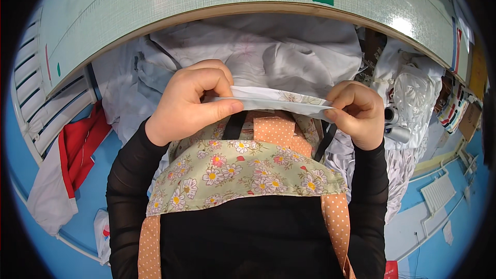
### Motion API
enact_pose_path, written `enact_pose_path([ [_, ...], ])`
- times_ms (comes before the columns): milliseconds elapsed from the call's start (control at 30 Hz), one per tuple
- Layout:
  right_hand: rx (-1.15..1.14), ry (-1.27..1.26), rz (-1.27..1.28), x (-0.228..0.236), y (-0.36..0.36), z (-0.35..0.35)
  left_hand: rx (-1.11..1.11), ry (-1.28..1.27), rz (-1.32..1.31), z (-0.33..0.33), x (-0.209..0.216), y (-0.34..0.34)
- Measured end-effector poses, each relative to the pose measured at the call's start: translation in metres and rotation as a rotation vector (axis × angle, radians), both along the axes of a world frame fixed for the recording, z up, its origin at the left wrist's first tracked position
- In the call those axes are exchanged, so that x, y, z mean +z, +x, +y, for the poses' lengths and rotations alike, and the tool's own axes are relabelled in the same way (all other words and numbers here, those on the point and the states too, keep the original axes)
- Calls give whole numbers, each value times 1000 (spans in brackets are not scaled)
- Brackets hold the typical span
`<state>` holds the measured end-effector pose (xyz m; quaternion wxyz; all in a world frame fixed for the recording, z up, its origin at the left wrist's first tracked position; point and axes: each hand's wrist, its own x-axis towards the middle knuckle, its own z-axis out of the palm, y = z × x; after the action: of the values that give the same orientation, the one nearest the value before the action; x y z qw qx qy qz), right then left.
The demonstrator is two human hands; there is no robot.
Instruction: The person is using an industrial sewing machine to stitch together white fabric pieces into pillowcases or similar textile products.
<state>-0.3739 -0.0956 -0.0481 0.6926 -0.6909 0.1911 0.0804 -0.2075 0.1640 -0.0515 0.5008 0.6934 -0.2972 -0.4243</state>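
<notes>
1. Hands first, in the head view, the only one we have: our left hand (194,101) and right hand (356,111) each pinch an end of a folded strip of white cloth (276,102), thumb under and fingers curled over the top. Both are closed on it, and the strip runs taut between them, just in front of our chest and near the table edge.

2. We judge the pull is there to keep the fold flat and its edge straight; a slack strip would sag and the crease would open.

3. The strip looks like thin woven cotton, white with a faint flower print, doubled so that its near edge shows as a pale band.

4. Beyond the hands, a heap of white fabric (279,51) lies rumpled and soft, with deep shadowed folds, in the gap under the table's rim.

5. The cutting table (129,5) curves across the far side, a hard pale-green gridded top with a wooden edge and red and green tape marks.

6. Near us hangs a floral apron (243,173), pale green with daisies, trimmed with orange dotted straps, over black mesh sleeves.

7. At left, a red and white garment (67,165) droops from a white slatted rack (49,103). At right, white thread spools (395,124) sit beside crinkled clear plastic.
</notes>
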Motion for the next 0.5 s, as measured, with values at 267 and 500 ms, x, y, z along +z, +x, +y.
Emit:
enact_pose_path([
  [267,-44,157,104,4,0,0,29,5,132,3,3,-1],
  [500,42,-124,-128,5,-2,2,-5,-57,-164,4,12,-3],
])
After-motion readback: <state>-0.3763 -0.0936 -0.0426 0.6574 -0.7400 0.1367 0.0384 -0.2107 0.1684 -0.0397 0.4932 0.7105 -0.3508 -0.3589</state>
